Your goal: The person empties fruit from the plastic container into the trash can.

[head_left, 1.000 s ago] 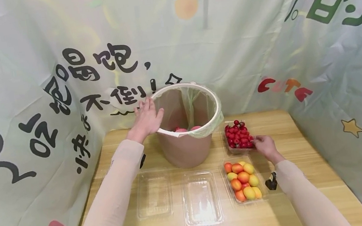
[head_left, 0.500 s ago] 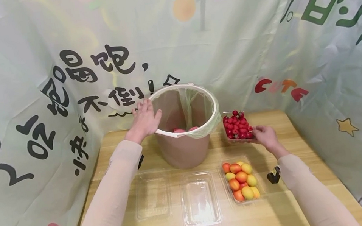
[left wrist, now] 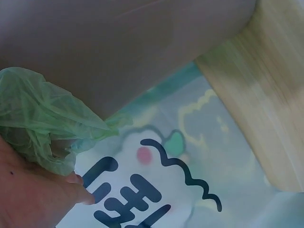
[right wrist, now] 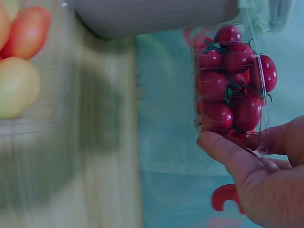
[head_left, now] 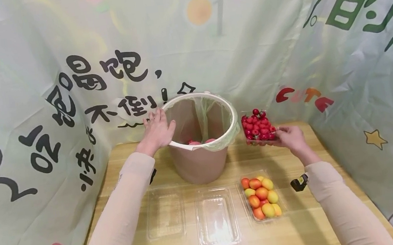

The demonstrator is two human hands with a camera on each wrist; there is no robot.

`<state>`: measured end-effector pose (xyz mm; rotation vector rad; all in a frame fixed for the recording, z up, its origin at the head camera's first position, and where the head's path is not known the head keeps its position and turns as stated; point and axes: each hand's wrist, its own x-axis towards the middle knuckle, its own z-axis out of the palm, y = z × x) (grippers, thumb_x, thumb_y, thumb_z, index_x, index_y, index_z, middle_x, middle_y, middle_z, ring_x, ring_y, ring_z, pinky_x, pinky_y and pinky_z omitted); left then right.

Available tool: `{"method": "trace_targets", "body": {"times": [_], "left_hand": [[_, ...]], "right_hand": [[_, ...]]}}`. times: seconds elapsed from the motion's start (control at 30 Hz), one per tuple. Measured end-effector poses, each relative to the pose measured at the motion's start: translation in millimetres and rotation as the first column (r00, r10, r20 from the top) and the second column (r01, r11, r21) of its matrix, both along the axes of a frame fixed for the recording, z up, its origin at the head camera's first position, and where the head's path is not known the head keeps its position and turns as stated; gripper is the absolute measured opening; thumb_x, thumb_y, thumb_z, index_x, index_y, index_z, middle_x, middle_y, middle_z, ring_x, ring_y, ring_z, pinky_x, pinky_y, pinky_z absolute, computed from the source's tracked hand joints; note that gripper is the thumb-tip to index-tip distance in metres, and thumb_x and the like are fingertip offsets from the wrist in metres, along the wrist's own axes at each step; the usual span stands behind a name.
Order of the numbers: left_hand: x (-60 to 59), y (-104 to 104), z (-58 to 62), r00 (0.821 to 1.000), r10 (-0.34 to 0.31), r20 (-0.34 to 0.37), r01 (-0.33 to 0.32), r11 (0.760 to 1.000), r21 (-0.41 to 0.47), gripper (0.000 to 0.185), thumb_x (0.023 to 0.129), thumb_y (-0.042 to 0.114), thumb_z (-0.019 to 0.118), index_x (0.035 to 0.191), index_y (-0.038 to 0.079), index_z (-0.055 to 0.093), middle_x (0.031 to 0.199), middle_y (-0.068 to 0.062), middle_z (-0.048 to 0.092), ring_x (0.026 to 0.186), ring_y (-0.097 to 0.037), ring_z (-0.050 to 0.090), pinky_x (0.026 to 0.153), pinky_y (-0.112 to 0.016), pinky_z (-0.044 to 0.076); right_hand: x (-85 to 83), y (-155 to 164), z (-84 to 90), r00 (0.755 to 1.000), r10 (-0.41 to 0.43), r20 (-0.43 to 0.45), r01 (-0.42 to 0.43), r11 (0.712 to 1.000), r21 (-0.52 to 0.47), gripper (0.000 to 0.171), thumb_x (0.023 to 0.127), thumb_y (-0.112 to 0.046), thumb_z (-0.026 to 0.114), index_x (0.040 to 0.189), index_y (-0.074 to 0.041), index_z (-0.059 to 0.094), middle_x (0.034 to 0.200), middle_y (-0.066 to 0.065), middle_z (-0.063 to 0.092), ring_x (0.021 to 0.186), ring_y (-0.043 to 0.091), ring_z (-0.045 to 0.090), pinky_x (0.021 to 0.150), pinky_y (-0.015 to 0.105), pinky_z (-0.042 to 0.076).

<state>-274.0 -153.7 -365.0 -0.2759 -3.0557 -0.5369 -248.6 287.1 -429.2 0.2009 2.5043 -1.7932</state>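
Note:
A brownish-pink trash can [head_left: 202, 165] with a white rim ring and a thin green bag liner [head_left: 226, 139] stands at the back of the table. My left hand [head_left: 156, 131] rests on the left of its rim, fingers spread; in the left wrist view it touches the bunched liner [left wrist: 47, 107]. With fingers and thumb, my right hand [head_left: 291, 139] pinches the near right edge of a clear plastic box of cherry tomatoes [head_left: 258, 127]. The right wrist view shows that box [right wrist: 232, 85] lifted off the table, its red tomatoes with green stems inside.
A clear box of orange and yellow oval fruit [head_left: 262, 196] sits near the front right. Left of it lie two clear plastic containers, one in the middle [head_left: 217, 217] and one farther left [head_left: 165, 213]. Pinkish-red round things [head_left: 194, 142] lie inside the can. Printed cloth encloses the table.
My right hand has raised the box of cherry tomatoes off the table and moved it up toward the back. The left hand has stayed on the rim; the view has shifted slightly.

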Motion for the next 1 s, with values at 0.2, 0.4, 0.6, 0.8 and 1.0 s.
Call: {"method": "trace_targets", "body": {"times": [0.2,0.4,0.6,0.8,1.0], "left_hand": [[-0.5,1,0.2,1.0,0.002,-0.001,-0.002,1.0,-0.001,0.079,0.11,0.046,0.023,0.165,-0.009,0.007,0.175,-0.027,0.001,0.161,-0.052,-0.001,0.129,-0.068,-0.006],[-0.6,2,-0.5,1.0,-0.003,0.002,0.003,1.0,-0.006,0.079,0.11,0.047,0.023,0.165,-0.009,0.007,0.176,-0.027,0.002,0.161,-0.053,0.0,0.129,-0.069,-0.004],[-0.5,2,-1.1,1.0,-0.001,-0.002,0.001,1.0,0.001,0.08,0.11,0.046,0.024,0.165,-0.009,0.007,0.176,-0.027,0.001,0.161,-0.053,0.0,0.129,-0.069,-0.005],[-0.2,1,-0.1,1.0,0.002,0.005,-0.002,1.0,0.005,0.079,0.111,0.046,0.024,0.165,-0.009,0.006,0.176,-0.026,0.0,0.162,-0.052,-0.002,0.129,-0.068,-0.006],[0.2,1,-0.8,1.0,0.006,0.006,-0.006,1.0,0.004,0.079,0.11,0.046,0.024,0.165,-0.009,0.007,0.176,-0.026,0.001,0.162,-0.051,-0.001,0.129,-0.068,-0.005]], "right_hand": [[-0.6,-4,22.6,0.999,-0.01,-0.04,0.011,1.0,0.003,0.043,0.108,-0.004,0.041,0.138,0.026,0.047,0.098,0.017,0.07,0.064,-0.003,0.07,0.069,0.019,0.063],[0.1,-6,43.1,1.0,-0.007,-0.027,0.007,1.0,0.012,0.046,0.109,-0.005,0.038,0.144,0.025,0.044,0.129,0.04,0.057,0.066,-0.005,0.07,0.072,0.017,0.062],[-3.8,-6,65.8,0.999,-0.003,-0.043,0.004,0.999,0.038,0.05,0.111,-0.012,0.037,0.148,0.021,0.043,0.143,0.042,0.05,0.069,-0.008,0.068,0.073,0.016,0.062],[-8.2,-10,87.7,0.998,0.001,-0.059,0.004,0.997,0.079,0.049,0.111,-0.014,0.04,0.15,0.016,0.045,0.144,0.039,0.052,0.067,-0.01,0.067,0.071,0.013,0.06],[-10.9,-20,103.8,0.997,0.009,-0.072,0.0,0.992,0.129,0.049,0.112,-0.018,0.043,0.15,0.013,0.048,0.14,0.034,0.057,0.07,-0.008,0.069,0.073,0.016,0.061]]}}
